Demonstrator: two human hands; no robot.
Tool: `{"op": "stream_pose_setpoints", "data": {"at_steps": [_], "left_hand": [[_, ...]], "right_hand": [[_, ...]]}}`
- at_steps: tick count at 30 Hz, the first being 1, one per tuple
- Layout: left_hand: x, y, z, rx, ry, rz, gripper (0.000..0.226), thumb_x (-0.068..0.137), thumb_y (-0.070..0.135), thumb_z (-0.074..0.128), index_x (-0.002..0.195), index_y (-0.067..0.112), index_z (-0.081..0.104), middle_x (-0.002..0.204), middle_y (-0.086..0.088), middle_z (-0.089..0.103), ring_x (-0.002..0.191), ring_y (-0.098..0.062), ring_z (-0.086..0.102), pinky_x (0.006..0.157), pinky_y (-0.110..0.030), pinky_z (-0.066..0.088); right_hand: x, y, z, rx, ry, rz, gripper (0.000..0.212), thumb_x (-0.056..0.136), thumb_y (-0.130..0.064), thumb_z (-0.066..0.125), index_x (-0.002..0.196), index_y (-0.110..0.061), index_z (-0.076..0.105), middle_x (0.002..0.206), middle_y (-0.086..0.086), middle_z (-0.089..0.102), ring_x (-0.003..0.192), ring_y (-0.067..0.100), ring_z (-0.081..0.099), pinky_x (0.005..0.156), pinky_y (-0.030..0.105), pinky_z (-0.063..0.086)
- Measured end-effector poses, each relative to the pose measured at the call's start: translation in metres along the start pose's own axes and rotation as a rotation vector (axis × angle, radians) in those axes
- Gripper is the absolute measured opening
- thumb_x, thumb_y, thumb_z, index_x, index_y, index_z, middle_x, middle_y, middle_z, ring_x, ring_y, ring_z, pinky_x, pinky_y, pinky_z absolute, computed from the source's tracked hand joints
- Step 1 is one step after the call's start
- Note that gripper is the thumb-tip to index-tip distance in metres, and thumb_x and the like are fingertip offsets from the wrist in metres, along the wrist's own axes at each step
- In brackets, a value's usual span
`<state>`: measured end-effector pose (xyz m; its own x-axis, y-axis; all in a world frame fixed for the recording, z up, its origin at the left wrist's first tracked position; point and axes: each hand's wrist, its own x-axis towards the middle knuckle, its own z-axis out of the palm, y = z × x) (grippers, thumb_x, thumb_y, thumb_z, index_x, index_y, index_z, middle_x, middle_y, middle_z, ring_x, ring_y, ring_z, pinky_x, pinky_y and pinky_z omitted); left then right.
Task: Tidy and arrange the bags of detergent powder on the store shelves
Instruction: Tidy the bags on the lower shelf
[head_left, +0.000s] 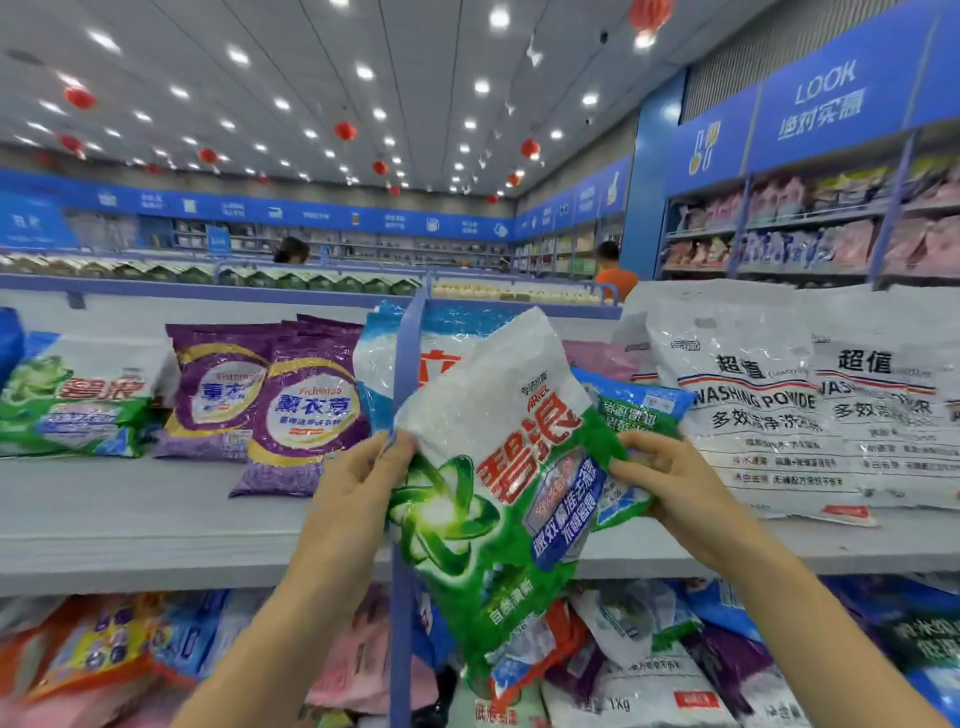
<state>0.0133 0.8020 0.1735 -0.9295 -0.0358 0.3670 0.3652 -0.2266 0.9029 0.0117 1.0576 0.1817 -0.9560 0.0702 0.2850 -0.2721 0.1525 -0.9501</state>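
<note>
A green and white detergent bag (498, 467) with red characters hangs tilted in front of the top shelf (156, 519). My left hand (358, 483) grips its left edge and my right hand (670, 478) grips its right edge, where a second green bag (634, 410) lies partly hidden behind it. On the shelf lie another green and white bag (78, 400) at the left, two purple bags (306, 410) beside it, a blue and white bag (379, 364) behind the divider, and two large white washing powder bags (769, 415) at the right.
A blue upright divider post (408, 364) runs down the shelf front, just behind the held bag. The lower shelf (649, 665) is piled with several mixed bags. Other aisles, wall shelves (805, 228) and two people stand far behind.
</note>
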Motion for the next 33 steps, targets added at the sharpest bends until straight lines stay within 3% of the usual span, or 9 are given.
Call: {"op": "stream_pose_setpoints", "data": {"at_steps": [4,7,11,14,17,23,27,30,33], "left_hand": [[0.013,0.023,-0.026,0.064,0.022,0.134,0.024,0.086,0.031,0.054,0.080,0.019,0.074,0.079,-0.009,0.074,0.068,-0.021,0.071,0.057,-0.027,0.057],[0.023,0.037,-0.048,0.162,0.068,0.211,0.023,0.093,0.025,0.050,0.091,0.018,0.072,0.079,-0.006,0.075,0.068,-0.022,0.071,0.055,-0.026,0.056],[0.036,0.058,-0.082,0.266,0.096,0.332,0.023,0.086,0.034,0.052,0.080,0.028,0.073,0.074,-0.003,0.074,0.064,-0.019,0.070,0.058,-0.033,0.053],[0.051,0.066,-0.111,0.399,0.110,0.461,0.026,0.083,0.038,0.049,0.077,0.024,0.069,0.075,-0.004,0.071,0.063,-0.015,0.066,0.058,-0.029,0.049],[0.072,0.064,-0.147,0.516,0.131,0.565,0.035,0.093,0.039,0.051,0.078,0.011,0.065,0.072,-0.014,0.065,0.067,-0.031,0.062,0.055,-0.036,0.047],[0.126,0.064,-0.216,0.774,0.131,0.780,0.041,0.093,0.042,0.041,0.082,0.009,0.064,0.068,-0.003,0.061,0.061,-0.017,0.054,0.057,-0.035,0.044],[0.165,0.078,-0.253,1.051,0.091,0.936,0.044,0.092,0.038,0.043,0.095,0.004,0.072,0.069,-0.006,0.069,0.055,-0.022,0.059,0.052,-0.031,0.046],[0.198,0.084,-0.280,1.139,0.005,0.846,0.046,0.087,0.039,0.043,0.092,0.004,0.073,0.077,-0.010,0.071,0.067,-0.028,0.063,0.057,-0.032,0.045],[0.227,0.077,-0.304,1.189,-0.270,0.579,0.058,0.090,0.048,0.047,0.084,-0.006,0.068,0.078,-0.024,0.064,0.071,-0.035,0.058,0.067,-0.043,0.046]], "right_hand": [[-0.002,-0.016,0.034,-0.068,-0.215,0.000,0.034,0.090,0.001,0.054,0.106,-0.029,0.058,0.089,-0.007,0.074,0.080,0.006,0.068,0.065,0.019,0.048],[-0.001,-0.030,0.068,-0.061,-0.352,-0.042,0.031,0.090,-0.007,0.055,0.114,-0.027,0.055,0.100,-0.010,0.072,0.092,0.009,0.068,0.072,0.021,0.052],[0.005,-0.038,0.120,0.094,-0.278,-0.093,0.035,0.079,-0.033,0.055,0.112,-0.023,0.057,0.095,-0.012,0.073,0.085,0.005,0.069,0.065,0.015,0.052],[0.016,-0.035,0.159,0.172,-0.173,-0.131,0.066,0.068,-0.053,0.060,0.128,-0.028,0.051,0.115,-0.011,0.067,0.102,0.006,0.064,0.083,0.027,0.054],[0.030,-0.034,0.199,0.179,-0.096,-0.155,0.081,0.063,-0.071,0.057,0.133,-0.034,0.046,0.129,-0.010,0.058,0.117,0.011,0.056,0.100,0.043,0.046],[0.069,-0.039,0.276,0.305,0.019,-0.061,0.049,0.085,-0.048,0.055,0.127,-0.024,0.051,0.117,-0.001,0.065,0.099,0.015,0.066,0.087,0.038,0.055],[0.099,-0.052,0.310,0.294,0.095,-0.090,0.012,0.094,-0.026,0.052,0.097,-0.019,0.061,0.094,0.005,0.072,0.084,0.020,0.070,0.076,0.038,0.058],[0.118,-0.049,0.328,0.242,0.128,-0.139,0.011,0.094,-0.020,0.053,0.089,-0.015,0.062,0.087,0.006,0.070,0.075,0.018,0.069,0.071,0.037,0.057],[0.134,-0.035,0.336,0.142,0.140,-0.111,0.012,0.093,-0.016,0.055,0.087,-0.009,0.063,0.082,0.006,0.070,0.071,0.017,0.069,0.067,0.032,0.057]]}}
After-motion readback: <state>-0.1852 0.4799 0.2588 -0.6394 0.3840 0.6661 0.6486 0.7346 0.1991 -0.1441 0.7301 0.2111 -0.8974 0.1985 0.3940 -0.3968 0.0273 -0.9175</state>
